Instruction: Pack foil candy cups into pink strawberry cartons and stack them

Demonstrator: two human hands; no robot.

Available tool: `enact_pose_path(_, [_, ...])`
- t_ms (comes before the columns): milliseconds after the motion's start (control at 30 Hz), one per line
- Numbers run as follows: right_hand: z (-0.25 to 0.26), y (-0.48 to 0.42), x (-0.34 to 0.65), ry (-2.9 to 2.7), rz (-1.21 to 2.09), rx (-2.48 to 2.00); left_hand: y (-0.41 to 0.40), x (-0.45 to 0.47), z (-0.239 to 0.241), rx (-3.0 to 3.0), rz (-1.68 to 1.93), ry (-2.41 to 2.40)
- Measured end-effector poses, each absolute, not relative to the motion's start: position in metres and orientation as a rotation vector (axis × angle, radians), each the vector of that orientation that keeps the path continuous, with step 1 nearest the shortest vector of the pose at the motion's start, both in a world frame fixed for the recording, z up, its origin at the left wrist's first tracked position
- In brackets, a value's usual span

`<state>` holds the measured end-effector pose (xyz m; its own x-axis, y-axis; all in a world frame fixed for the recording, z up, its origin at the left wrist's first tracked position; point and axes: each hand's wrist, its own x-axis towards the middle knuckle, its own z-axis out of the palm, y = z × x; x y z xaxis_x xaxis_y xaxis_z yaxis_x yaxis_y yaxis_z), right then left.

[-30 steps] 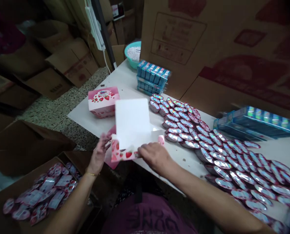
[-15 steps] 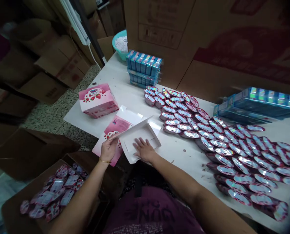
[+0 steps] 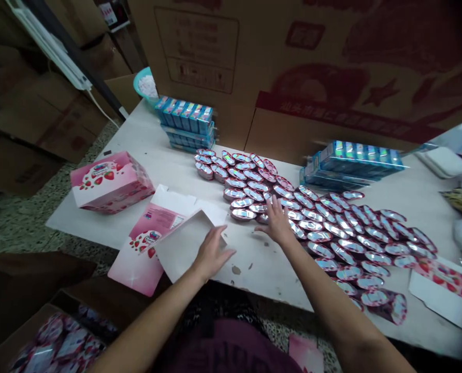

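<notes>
My left hand is held out, fingers and thumb apart, at the right side of the unfolded pink and white strawberry-print carton, whose pale inner side faces up. Its printed flap hangs over the table's front edge. My right hand reaches over the near left part of the rows of small packs, fingers spread. These packs have shiny silvery oval ends and dark red sides, and stand close together. Whether my right fingertips touch a pack I cannot tell.
A closed strawberry-print box sits at the table's left. Blue shrink-wrapped packs and more blue packs stand before a large brown carton. A turquoise bowl is behind. Lower left, an open carton holds more packs.
My right hand has left the inside of the carton and moved right to the packs. My left hand has shifted from the carton's left edge to its right side. The view has turned right.
</notes>
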<state>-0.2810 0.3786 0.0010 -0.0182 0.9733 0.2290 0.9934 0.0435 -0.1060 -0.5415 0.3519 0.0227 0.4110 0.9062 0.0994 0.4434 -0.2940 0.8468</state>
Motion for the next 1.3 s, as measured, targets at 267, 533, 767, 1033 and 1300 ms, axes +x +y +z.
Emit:
enact_pose_path(267, [-0.024, 0.394, -0.256, -2.423, -0.286, -1.859, 0.455, -0.43, -0.017, 2.63, 0.105, 1.339])
enact_pose_path(533, [-0.04, 0.382, -0.265, -2.427, -0.295, -1.736, 0.421, -0.429, -0.02, 2.688, 0.253, 1.455])
enact_pose_path(767, [-0.024, 0.378, -0.251, -2.385, -0.275, -1.806, 0.444, -0.42, 0.01, 2.464, 0.067, 1.433])
enact_pose_path(1033, [0.06, 0.321, -0.298, -2.114, -0.247, -1.499, 0.348, -0.548, 0.079, 2.369, 0.533, 1.537])
enact_pose_path(1300, [0.034, 0.394, -0.46, -2.461, 0.128, -1.193, 0.365, -0.64, 0.025, 2.201, 0.336, 1.911])
